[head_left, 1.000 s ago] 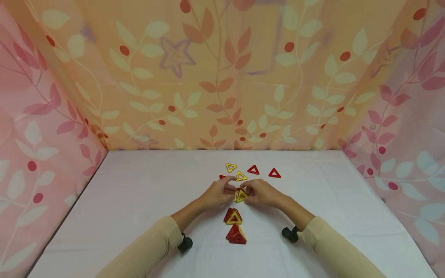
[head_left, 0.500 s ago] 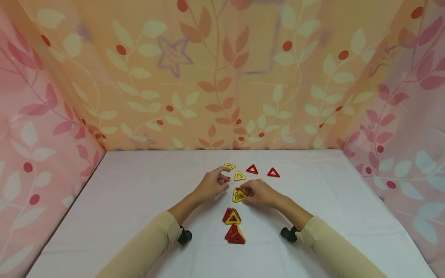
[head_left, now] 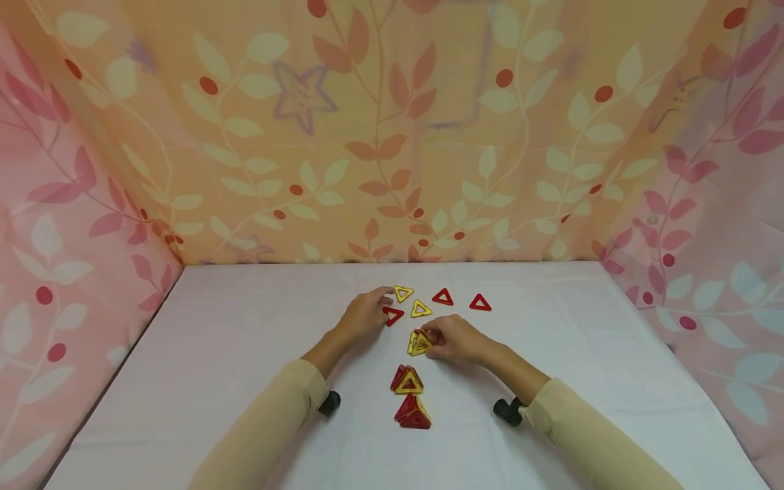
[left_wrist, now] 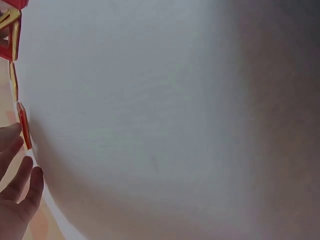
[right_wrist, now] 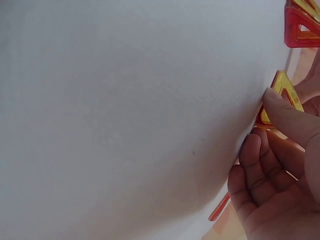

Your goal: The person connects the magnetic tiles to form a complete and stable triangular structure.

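Left hand: I see the left hand [head_left: 365, 316] with its grip relaxed, fingers loosely extended at the left side of a red triangle [head_left: 399, 314]; I can't tell whether they touch it.
Right hand: I have the right hand [head_left: 459, 340] with its grip pinching a small yellow-and-red pyramid [head_left: 421, 352] from the right, near the middle of the table [head_left: 214, 340].
Yellow triangles: one [head_left: 410, 292] lies far, just beyond the red one; the other [head_left: 420, 314] lies right of it, between the two hands and farther off.
Far red triangles: one [head_left: 442, 302] right of the yellow pair, another [head_left: 480, 309] farther right, both flat.
Finished-looking pyramids: two red-and-yellow ones stand nearer me, the farther one [head_left: 408, 390] just beyond the nearer one [head_left: 409, 410].
Backdrop: a leaf-patterned curtain [head_left: 380, 170] along the table's far side.
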Tool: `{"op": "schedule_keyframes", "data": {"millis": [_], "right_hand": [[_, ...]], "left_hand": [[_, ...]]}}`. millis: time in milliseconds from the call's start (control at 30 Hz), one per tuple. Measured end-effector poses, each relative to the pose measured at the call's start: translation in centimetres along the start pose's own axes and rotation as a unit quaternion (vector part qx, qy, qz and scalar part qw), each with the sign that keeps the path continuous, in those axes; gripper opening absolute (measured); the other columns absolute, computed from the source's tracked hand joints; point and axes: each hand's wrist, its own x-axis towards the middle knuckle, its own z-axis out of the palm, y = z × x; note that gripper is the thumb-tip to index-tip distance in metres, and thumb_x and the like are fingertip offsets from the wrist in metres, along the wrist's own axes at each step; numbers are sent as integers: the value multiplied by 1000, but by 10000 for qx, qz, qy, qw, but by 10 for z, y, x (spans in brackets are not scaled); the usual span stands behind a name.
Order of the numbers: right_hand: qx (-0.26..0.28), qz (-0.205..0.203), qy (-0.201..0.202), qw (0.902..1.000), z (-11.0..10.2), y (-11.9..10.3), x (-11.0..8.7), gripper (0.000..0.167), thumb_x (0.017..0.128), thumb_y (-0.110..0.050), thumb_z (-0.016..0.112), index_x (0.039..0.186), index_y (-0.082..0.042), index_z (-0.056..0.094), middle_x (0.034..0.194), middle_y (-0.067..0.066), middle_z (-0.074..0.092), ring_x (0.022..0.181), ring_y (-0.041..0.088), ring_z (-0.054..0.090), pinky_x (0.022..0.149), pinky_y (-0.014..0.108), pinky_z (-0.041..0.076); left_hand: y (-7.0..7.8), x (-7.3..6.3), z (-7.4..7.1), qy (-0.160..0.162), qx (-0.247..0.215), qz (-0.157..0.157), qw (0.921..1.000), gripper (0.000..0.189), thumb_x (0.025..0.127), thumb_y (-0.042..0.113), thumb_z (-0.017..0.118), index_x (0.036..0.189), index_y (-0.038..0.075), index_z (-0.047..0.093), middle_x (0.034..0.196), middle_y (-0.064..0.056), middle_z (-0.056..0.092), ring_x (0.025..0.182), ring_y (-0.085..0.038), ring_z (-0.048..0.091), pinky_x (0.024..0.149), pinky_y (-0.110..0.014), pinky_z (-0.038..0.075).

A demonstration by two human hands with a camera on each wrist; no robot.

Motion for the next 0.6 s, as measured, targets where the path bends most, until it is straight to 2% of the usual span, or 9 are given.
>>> {"op": "schedule_keyframes", "data": {"millis": [133, 367, 600], "right_hand": [[5, 18, 1, 10000, 1, 0, 0, 42, 84, -14, 81, 121, 1, 68, 78, -7, 57, 74, 11, 52, 66, 24, 45], [0, 29, 13, 10000, 0, -1, 0, 43, 84, -15, 81, 122, 2, 67, 79, -6, 57, 74, 12, 53, 66, 25, 45], [-14, 85, -3, 10000, 0, -1, -1, 43, 84, -15, 81, 122, 0, 68, 78, -6, 57, 74, 12, 52, 66, 25, 45]], "left_hand": [[-1, 0, -1, -178, 15, -96, 9998, 51, 87, -3, 69, 136, 10, 58, 118, -8, 71, 121, -32, 56, 106, -52, 37], [-1, -6, -3, -288, 30, 47, 9996, 48, 86, -1, 72, 131, 8, 60, 111, -7, 74, 119, -31, 58, 106, -53, 38], [2, -15, -4, -465, 5, 40, 9989, 51, 84, 6, 79, 131, 8, 60, 108, -5, 74, 112, -27, 61, 105, -51, 39]]}}
